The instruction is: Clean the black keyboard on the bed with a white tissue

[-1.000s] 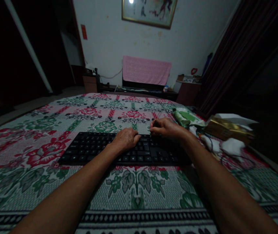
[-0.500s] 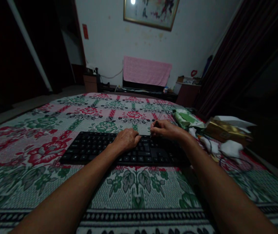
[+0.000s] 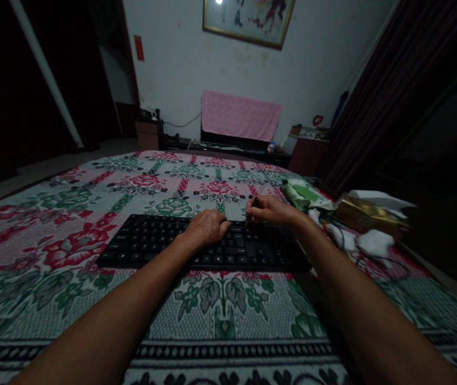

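Observation:
A black keyboard (image 3: 148, 246) lies on a bed covered with a red, green and white floral spread (image 3: 220, 299). My left hand (image 3: 205, 227) rests palm down on the middle keys, its fingers curled over them. My right hand (image 3: 271, 209) hovers at the keyboard's far right edge, its fingers pinched on a small thin dark thing (image 3: 254, 201) that I cannot make out in the dim light.
To the right on the bed lie a green and white packet (image 3: 303, 193), a gold packet (image 3: 367, 214), white wads (image 3: 375, 241) and a thin cable (image 3: 393, 264). A pink cloth (image 3: 240, 115) covers a screen on a low cabinet at the far wall.
Both hands stay in place on the keyboard. The view has drifted slightly; nothing was picked up or let go.

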A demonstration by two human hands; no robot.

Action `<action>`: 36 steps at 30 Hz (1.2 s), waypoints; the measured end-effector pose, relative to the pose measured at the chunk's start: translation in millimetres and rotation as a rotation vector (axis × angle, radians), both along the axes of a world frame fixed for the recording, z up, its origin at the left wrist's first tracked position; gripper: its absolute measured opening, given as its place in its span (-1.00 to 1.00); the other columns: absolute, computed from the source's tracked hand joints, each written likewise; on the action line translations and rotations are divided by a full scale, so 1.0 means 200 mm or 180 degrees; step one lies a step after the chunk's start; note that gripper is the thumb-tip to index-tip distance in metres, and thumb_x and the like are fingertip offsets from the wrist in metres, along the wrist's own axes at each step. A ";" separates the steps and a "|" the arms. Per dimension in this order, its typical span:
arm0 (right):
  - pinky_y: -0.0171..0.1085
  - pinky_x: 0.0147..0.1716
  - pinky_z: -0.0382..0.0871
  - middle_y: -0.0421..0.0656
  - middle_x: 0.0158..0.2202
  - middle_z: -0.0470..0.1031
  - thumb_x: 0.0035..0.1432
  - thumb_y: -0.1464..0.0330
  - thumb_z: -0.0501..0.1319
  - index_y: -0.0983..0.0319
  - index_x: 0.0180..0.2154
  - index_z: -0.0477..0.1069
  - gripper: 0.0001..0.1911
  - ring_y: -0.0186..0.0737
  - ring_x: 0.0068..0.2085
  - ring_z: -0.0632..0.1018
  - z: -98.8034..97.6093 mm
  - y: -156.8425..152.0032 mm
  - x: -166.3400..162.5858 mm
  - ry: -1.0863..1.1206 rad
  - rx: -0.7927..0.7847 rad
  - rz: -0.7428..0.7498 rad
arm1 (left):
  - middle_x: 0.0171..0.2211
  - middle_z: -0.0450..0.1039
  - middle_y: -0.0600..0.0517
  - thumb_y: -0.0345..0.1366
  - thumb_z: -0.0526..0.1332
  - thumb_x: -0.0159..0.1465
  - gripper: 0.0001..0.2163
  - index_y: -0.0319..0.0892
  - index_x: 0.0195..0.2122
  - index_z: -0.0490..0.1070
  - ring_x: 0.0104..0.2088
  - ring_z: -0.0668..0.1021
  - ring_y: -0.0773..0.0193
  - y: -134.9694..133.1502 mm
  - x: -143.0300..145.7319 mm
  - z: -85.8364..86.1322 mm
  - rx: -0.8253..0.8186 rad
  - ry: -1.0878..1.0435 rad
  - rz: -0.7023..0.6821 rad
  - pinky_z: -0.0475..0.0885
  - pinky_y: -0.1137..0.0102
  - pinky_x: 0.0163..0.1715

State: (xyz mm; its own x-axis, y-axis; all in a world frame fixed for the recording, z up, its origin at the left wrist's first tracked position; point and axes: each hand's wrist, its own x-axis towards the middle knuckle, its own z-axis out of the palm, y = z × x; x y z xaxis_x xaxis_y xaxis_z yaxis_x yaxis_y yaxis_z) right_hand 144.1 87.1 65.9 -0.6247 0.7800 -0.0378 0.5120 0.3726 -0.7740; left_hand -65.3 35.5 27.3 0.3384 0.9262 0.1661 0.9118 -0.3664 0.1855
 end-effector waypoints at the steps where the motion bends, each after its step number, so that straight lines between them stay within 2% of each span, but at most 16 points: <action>1: -0.36 -0.40 0.33 -0.22 -0.48 0.45 0.12 0.25 0.15 0.25 -0.35 0.31 -0.82 -0.34 -0.44 0.46 0.00 -0.01 0.00 0.0001 0.0055 0.0004 | -0.16 0.49 -0.12 -0.14 -0.04 0.30 -0.65 -0.15 -0.17 0.50 -0.14 0.52 0.10 0.00 0.00 0.00 0.0010 0.0010 -0.0007 0.37 0.26 -0.14; 7: -0.34 -0.38 0.32 -0.20 -0.41 0.48 0.10 0.26 0.14 0.24 -0.28 0.32 -0.81 -0.29 -0.38 0.48 -0.03 -0.07 0.01 -0.0047 0.0635 -0.0236 | -0.15 0.50 -0.09 -0.14 -0.04 0.30 -0.65 -0.14 -0.17 0.50 -0.14 0.51 0.14 0.00 0.00 0.00 0.0006 0.0051 0.0005 0.37 0.30 -0.14; 12: -0.35 -0.37 0.23 -0.22 -0.46 0.43 0.11 0.33 0.12 0.25 -0.30 0.38 -0.86 -0.32 -0.41 0.41 0.01 -0.15 -0.03 -0.0626 0.1428 -0.0254 | -0.18 0.50 -0.11 -0.15 -0.05 0.30 -0.65 -0.14 -0.19 0.50 -0.14 0.51 0.12 -0.01 0.00 0.01 0.0011 0.0047 0.0019 0.37 0.29 -0.12; 17: -0.35 -0.36 0.19 -0.18 -0.43 0.45 0.13 0.35 0.12 0.26 -0.27 0.38 -0.85 -0.30 -0.40 0.41 0.01 -0.17 -0.06 -0.0818 0.1637 -0.0357 | -0.18 0.50 -0.11 -0.14 -0.06 0.31 -0.64 -0.14 -0.18 0.50 -0.14 0.52 0.10 0.00 0.00 0.00 0.0065 0.0085 -0.0011 0.37 0.28 -0.13; 24: -0.35 -0.39 0.19 -0.18 -0.50 0.42 0.14 0.28 0.09 0.26 -0.43 0.36 -0.80 -0.29 -0.42 0.40 -0.03 -0.11 -0.05 -0.0632 0.1655 -0.0509 | -0.17 0.49 -0.11 -0.13 -0.06 0.31 -0.63 -0.14 -0.17 0.50 -0.14 0.51 0.11 0.00 0.00 0.00 0.0078 0.0107 0.0006 0.37 0.29 -0.13; 27: -0.33 -0.36 0.24 -0.18 -0.46 0.44 0.15 0.23 0.07 0.26 -0.42 0.37 -0.75 -0.29 -0.39 0.42 -0.06 -0.09 -0.02 -0.0320 0.1369 -0.0484 | -0.15 0.49 -0.11 -0.13 -0.06 0.31 -0.63 -0.15 -0.16 0.49 -0.13 0.51 0.10 0.00 0.00 0.01 0.0044 0.0066 -0.0004 0.37 0.28 -0.13; 32: -0.31 -0.30 0.33 -0.06 -0.30 0.50 0.21 0.07 -0.02 0.29 -0.32 0.43 -0.54 -0.24 -0.27 0.48 -0.08 -0.07 0.01 0.0398 0.0664 -0.0967 | -0.18 0.50 -0.11 -0.14 -0.04 0.30 -0.65 -0.15 -0.20 0.50 -0.14 0.52 0.10 0.01 0.00 -0.01 0.0026 -0.0001 -0.0015 0.37 0.27 -0.13; 36: -0.33 -0.39 0.32 -0.10 -0.32 0.48 0.18 -0.01 -0.01 0.28 -0.28 0.46 -0.48 -0.29 -0.34 0.45 -0.05 -0.11 -0.02 0.0681 0.0616 -0.1011 | -0.19 0.50 -0.12 -0.16 0.00 0.29 -0.68 -0.16 -0.19 0.50 -0.15 0.52 0.09 0.01 -0.01 -0.01 0.0157 -0.0143 -0.0077 0.37 0.26 -0.13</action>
State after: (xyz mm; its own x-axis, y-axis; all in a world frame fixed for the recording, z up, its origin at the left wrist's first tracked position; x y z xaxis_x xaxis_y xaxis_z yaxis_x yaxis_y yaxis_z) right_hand 140.3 65.9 56.1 -0.3303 0.9148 0.2324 0.4603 0.3711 -0.8065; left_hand -68.0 36.6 25.7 0.3517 0.9082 0.2269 0.8937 -0.3979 0.2073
